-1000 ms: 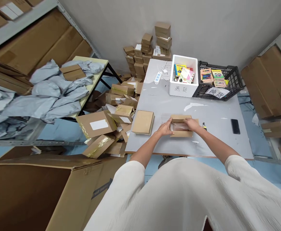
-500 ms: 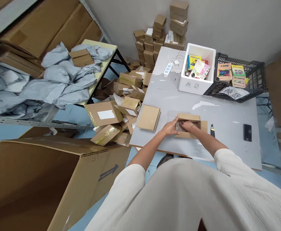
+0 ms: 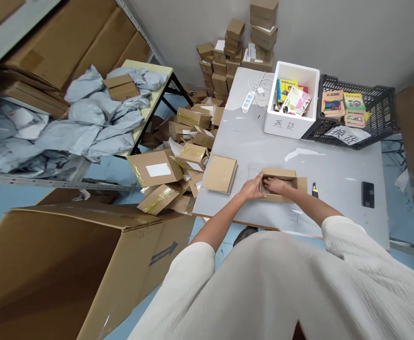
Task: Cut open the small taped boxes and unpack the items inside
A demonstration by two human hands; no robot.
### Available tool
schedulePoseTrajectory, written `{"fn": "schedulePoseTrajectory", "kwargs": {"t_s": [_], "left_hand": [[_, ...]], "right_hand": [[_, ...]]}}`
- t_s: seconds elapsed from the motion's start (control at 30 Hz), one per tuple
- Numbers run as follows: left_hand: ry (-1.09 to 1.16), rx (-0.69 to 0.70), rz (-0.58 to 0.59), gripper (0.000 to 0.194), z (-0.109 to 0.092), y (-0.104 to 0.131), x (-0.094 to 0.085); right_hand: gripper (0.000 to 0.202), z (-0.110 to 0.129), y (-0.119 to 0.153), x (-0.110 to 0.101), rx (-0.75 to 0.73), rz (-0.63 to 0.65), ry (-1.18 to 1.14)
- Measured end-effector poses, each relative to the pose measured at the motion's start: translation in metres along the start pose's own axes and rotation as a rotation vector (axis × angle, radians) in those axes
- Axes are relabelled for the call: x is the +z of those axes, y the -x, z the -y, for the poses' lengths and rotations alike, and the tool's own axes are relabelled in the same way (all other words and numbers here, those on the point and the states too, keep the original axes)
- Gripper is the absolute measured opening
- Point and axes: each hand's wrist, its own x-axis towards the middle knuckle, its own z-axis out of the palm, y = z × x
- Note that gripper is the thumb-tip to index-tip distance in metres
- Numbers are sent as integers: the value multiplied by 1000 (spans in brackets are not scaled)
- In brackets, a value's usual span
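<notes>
A small open cardboard box (image 3: 281, 198) lies on the grey table near its front edge, its right flap folded out. My left hand (image 3: 252, 189) grips the box's left end, thumb and fingers on either side of the wall. Inside the box is my right hand (image 3: 275, 185), its fingers curled near the left end; what they hold is hidden. Clear plastic film (image 3: 254, 169) shows just behind the left end. To the right lies a box cutter (image 3: 315, 190) with a yellow and black handle. A flat, closed cardboard box (image 3: 220, 174) rests to the left.
A white foam box (image 3: 290, 126) with books and a black crate (image 3: 380, 111) stand at the back. A phone (image 3: 367, 194) and a power strip (image 3: 248, 102) lie on the table (image 3: 341, 189). Cartons (image 3: 159, 171) and a large open carton (image 3: 122, 278) crowd the left floor.
My right hand has shifted slightly inside the box, fingers still toward its left end. My left hand keeps its place on the box. The whole view has moved a little.
</notes>
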Motion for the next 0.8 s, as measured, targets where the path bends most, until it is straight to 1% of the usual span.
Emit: {"fn": "schedulePoseTrajectory", "kwargs": {"t_s": [0.1, 0.17, 0.27, 0.4, 0.5, 0.57, 0.7, 0.77, 0.8], "left_hand": [[-40, -16, -3, 140, -2, 1, -1], [-67, -20, -4, 137, -1, 1, -1], [-100, -4, -10, 134, -1, -1, 0], [-164, -5, 11, 129, -7, -6, -1], [-231, -35, 40, 126, -13, -12, -5], [-270, -52, 54, 124, -16, -15, -8], [-319, -78, 44, 122, -19, -23, -10], [-322, -106, 22, 120, -19, -28, -11], [-319, -126, 7, 119, -20, -32, -11]], "right_hand": [[35, 0, 10, -11, -58, 69, 56], [33, 0, 15, -19, -84, 83, 111], [28, 0, 25, -32, -79, 51, 105], [27, -10, 47, -53, -10, -43, 96], [20, -26, 72, -70, 42, -181, 113], [16, -39, 91, -80, 109, -307, 57], [19, -61, 133, -96, 281, -615, -197], [18, -71, 154, -102, 340, -717, -315], [18, -76, 164, -104, 358, -736, -368]]}}
